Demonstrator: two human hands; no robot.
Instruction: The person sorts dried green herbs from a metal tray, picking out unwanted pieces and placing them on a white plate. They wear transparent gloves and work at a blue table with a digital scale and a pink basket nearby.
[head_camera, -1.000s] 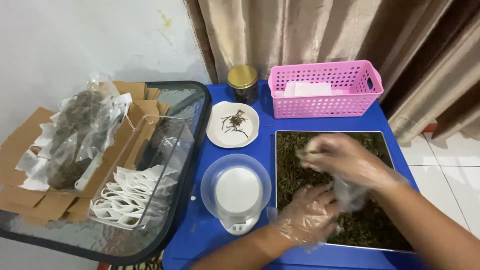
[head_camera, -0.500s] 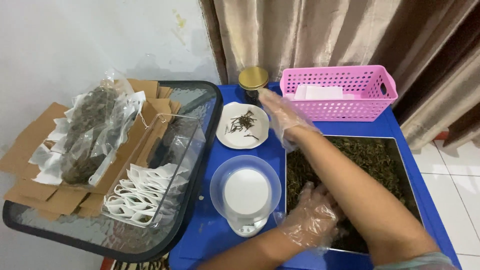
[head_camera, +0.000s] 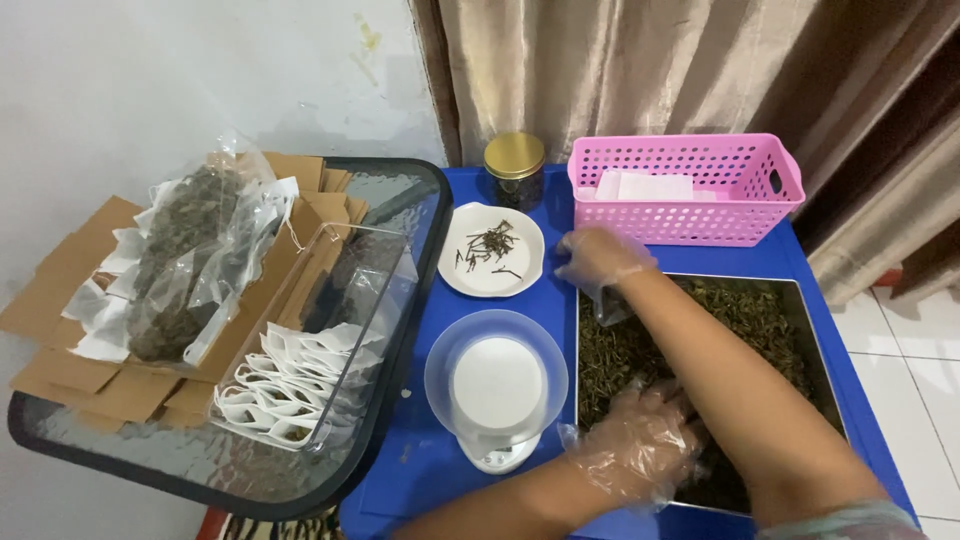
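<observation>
Both my hands wear clear plastic gloves. My left hand (head_camera: 640, 452) rests with fingers spread on dried green leaves in a metal tray (head_camera: 812, 322), at the tray's near left corner. My right hand (head_camera: 600, 260) hovers at the tray's far left corner, just right of a white plate (head_camera: 460, 245) holding a few dark stems (head_camera: 488, 245). Its fingers curl downward, and whether they pinch anything is hidden. My right forearm crosses the tray diagonally.
A small scale carrying a clear bowl (head_camera: 496, 380) stands left of the tray. A gold-lidded jar (head_camera: 514, 168) and a pink basket (head_camera: 690, 188) sit at the back. On the glass table are a clear box of white filter bags (head_camera: 290, 380), a bag of dried herb (head_camera: 185, 260) and cardboard (head_camera: 60, 290).
My right hand went from the leaves to over the plate of stems, then drew back a little toward the tray's corner. My left hand stayed on the leaves.
</observation>
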